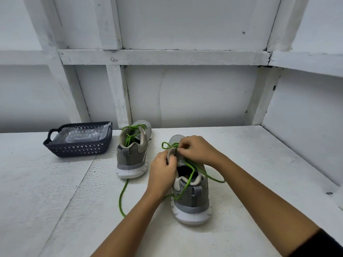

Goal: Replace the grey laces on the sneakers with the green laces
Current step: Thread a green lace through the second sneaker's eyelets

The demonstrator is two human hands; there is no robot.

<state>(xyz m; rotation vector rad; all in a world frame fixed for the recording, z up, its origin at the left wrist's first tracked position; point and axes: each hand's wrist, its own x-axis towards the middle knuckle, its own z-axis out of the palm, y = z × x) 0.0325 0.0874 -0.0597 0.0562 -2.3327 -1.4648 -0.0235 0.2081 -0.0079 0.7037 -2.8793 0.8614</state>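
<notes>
Two grey sneakers stood on the white table, both with heels toward the person and toes toward the back wall, their long axes running front to back. The nearer sneaker (192, 197) sat right of the table's middle, toward the front edge; the farther sneaker (133, 151) stood to its left and closer to the back edge. Both hands worked at the nearer shoe's tongue. The left hand (162, 175) was closed on the tongue's left side, and the right hand (194, 149) pinched at the top of the tongue, where a small loop of the green lace (187, 184) rose; whether those fingers held the lace or only the tongue could not be told. The lace's loose lengths trailed over the shoe's opening, one looping off to the right, another running down over the heel and onto the table. A second green lace (122, 199) was threaded in the farther sneaker, with one end snaking across the table toward the front edge. Near the back-left part of the table sat a dark perforated basket (79, 148) holding a clear plastic bag (81, 135); what the bag held could not be made out.
</notes>
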